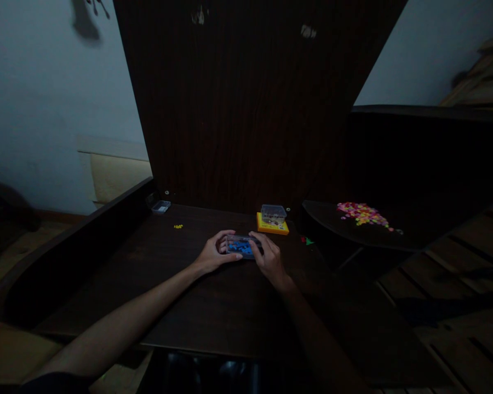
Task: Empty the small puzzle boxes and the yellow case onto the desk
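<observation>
Between my two hands is a small clear plastic box with several small blue pieces in it, at the middle of the dark wooden desk. My left hand grips the box's left end, thumb along the near edge. At the other end, my right hand is closed on the box with fingers over its far right corner. Whether the box rests on the desk or is slightly raised, I cannot tell. Just beyond my right hand lies a yellow-orange pack with another clear plastic box on top.
A small pile of yellow pieces lies to the left, with a clear lid or box behind it. Red and green bits lie at right. Many pink, red and yellow pieces cover part of a raised side shelf. A dark panel stands behind.
</observation>
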Tool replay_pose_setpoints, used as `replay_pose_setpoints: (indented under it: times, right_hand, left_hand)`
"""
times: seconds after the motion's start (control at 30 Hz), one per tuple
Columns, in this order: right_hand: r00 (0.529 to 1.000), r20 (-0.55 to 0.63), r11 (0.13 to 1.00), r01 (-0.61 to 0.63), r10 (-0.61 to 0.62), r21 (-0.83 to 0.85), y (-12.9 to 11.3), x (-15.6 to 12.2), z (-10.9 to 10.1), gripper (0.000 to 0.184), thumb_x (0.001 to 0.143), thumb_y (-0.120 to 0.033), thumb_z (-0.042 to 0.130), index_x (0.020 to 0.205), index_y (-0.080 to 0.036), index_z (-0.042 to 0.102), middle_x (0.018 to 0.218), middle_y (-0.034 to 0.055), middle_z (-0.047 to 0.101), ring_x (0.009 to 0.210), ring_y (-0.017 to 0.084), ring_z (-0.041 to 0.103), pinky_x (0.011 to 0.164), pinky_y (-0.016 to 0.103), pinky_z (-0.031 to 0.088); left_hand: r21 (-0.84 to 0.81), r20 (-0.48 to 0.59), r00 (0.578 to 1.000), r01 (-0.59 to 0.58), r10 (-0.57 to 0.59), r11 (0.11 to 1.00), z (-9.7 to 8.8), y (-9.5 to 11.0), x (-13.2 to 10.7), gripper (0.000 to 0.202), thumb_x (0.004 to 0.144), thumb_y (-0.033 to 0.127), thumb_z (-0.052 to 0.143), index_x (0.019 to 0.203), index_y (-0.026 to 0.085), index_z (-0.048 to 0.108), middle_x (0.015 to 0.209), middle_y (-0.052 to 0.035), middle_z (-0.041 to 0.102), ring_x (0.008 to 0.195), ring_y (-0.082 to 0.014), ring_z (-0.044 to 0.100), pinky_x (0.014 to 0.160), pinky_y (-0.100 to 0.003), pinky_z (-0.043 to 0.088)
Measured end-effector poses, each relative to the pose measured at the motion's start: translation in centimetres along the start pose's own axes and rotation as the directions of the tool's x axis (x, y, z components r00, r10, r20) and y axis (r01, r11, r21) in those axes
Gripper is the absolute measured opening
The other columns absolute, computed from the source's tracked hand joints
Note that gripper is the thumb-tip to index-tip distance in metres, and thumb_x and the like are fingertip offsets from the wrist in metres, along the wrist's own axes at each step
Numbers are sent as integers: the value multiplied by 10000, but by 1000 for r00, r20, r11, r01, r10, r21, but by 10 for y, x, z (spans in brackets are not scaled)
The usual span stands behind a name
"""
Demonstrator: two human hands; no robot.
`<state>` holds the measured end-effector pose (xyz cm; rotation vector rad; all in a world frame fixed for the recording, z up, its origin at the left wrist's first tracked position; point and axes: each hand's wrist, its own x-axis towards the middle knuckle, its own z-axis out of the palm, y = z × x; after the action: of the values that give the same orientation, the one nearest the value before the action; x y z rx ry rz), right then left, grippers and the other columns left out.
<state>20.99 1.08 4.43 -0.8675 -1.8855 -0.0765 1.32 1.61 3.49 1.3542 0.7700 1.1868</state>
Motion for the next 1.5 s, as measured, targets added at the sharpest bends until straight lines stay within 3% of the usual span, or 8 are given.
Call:
replay_pose_setpoints:
  times: [0.13, 0.3, 0.47, 0.7, 0.87, 1.03, 1.27, 1.5]
  right_hand:
    - [951, -45, 940, -296, 307, 173, 3, 0, 5, 311, 952, -407, 499, 1103, -178, 644, 1065, 114, 724, 955, 221, 697, 760, 323, 591]
    - [761, 91, 643, -599, 642, 477, 9, 4, 12, 481, 928, -589, 408, 946, -177, 656, 831, 76, 743, 699, 203, 705, 583, 299, 561]
    - [587, 184, 347, -671, 788, 655, 12, 7, 15, 537, 765, -677, 584, 828, -148, 648, 595, 25, 672, 446, 121, 564, 427, 213, 417]
    - [365, 300, 37, -687, 881, 725, 11, 7, 16, 362, 688, -513, 718, 783, -175, 628, 507, -8, 626, 430, 125, 551, 424, 212, 403]
    - [362, 331, 22, -702, 871, 712, 10, 7, 14, 306, 744, -474, 686, 867, -202, 619, 669, 30, 708, 600, 173, 666, 515, 245, 503]
    - [333, 339, 10, -726, 880, 688, 13, 7, 13, 190, 734, -359, 683, 836, -214, 615, 734, 38, 717, 738, 208, 691, 612, 315, 570]
    - [382, 375, 76, -780, 845, 622, 14, 5, 16, 170, 635, -322, 682, 746, -194, 666, 699, 36, 696, 693, 164, 622, 572, 263, 534]
    - [401, 406, 91, -795, 821, 600, 12, 5, 14, 223, 552, -360, 698, 698, -192, 687, 677, 33, 686, 678, 155, 604, 602, 272, 534]
  left_hand:
    - [-66, 47, 999, -25, 28, 998, 2, 2, -2, 829, 586, 270, 887, 1274, 197, 431, 1163, -109, 629, 1078, -241, 639, 957, -420, 517]
    - [-153, 149, 988, -20, 43, 988, 7, 4, -9, 893, 619, 204, 873, 1324, 274, 329, 1191, -104, 586, 1103, -228, 604, 933, -418, 517]
    - [-141, 277, 959, -14, 53, 990, 11, 6, -16, 792, 652, 153, 848, 1289, 271, 394, 1318, -124, 513, 1154, -233, 579, 965, -407, 502]
    - [-154, 365, 930, 11, 47, 988, 9, -1, -13, 809, 673, 108, 821, 1368, 254, 434, 1381, -124, 495, 1227, -254, 548, 1037, -463, 460]
    - [-92, 243, 970, -3, 25, 996, -2, -7, -3, 852, 648, 110, 829, 1388, 252, 433, 1396, -145, 473, 1182, -273, 578, 985, -484, 505]
    - [-14, -56, 993, -105, 104, 994, -40, -4, 22, 848, 620, 105, 810, 1360, 227, 414, 1365, -149, 492, 1201, -285, 571, 1020, -499, 477]
    - [347, -342, 886, -190, 312, 918, -118, 9, 38, 778, 629, 85, 708, 1336, 235, 418, 1339, -142, 523, 1174, -283, 588, 980, -495, 511]
    - [525, -426, 817, -127, 389, 842, -155, 19, 30, 777, 631, 114, 681, 1349, 210, 400, 1297, -145, 561, 1138, -304, 613, 936, -522, 532]
